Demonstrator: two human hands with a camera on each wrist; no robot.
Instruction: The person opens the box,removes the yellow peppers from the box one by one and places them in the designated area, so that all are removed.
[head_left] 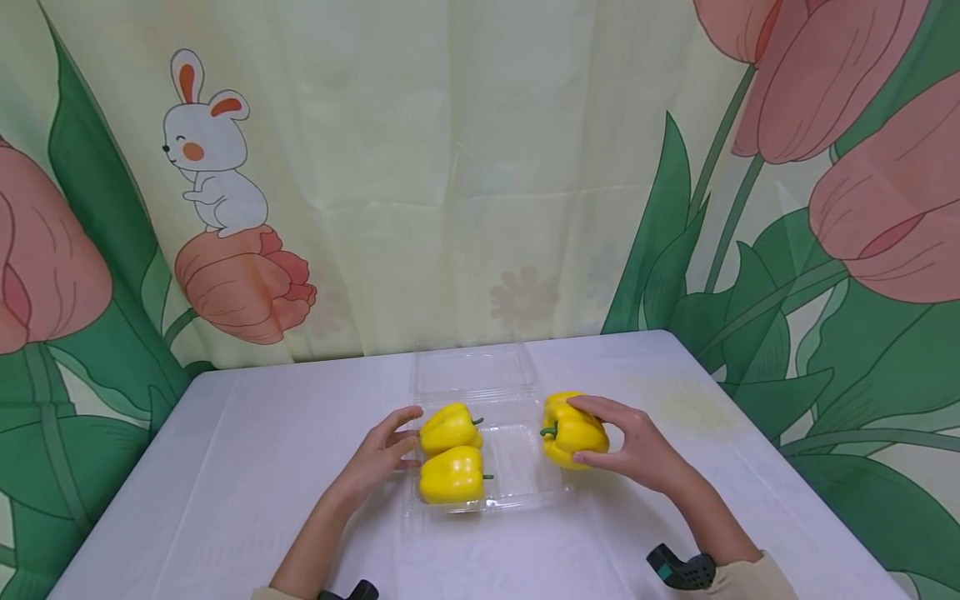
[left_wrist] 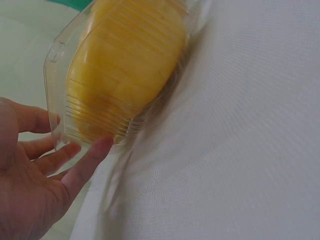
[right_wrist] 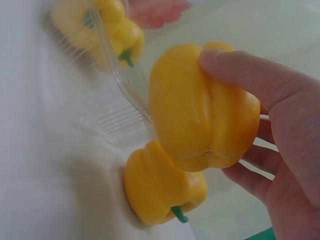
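My right hand (head_left: 633, 437) grips a yellow bell pepper (right_wrist: 187, 110), thumb on one side and fingers on the other. This pepper is above the right edge of a clear plastic clamshell box (head_left: 517, 471). Two yellow bell peppers, a rear one (head_left: 448, 429) and a front one (head_left: 452, 477), lie side by side in its left half, green stems pointing right. Another yellow bell pepper (right_wrist: 157, 185) rests on the table beyond the box in the right wrist view. At the box's left side is my left hand (head_left: 382, 454), its spread fingertips at the clear rim.
The box's transparent lid (head_left: 472, 371) lies folded back toward the curtain (head_left: 450, 208). A white cloth covers the table (head_left: 247, 467). Dark bands with camera mounts (head_left: 682, 568) sit on both wrists.
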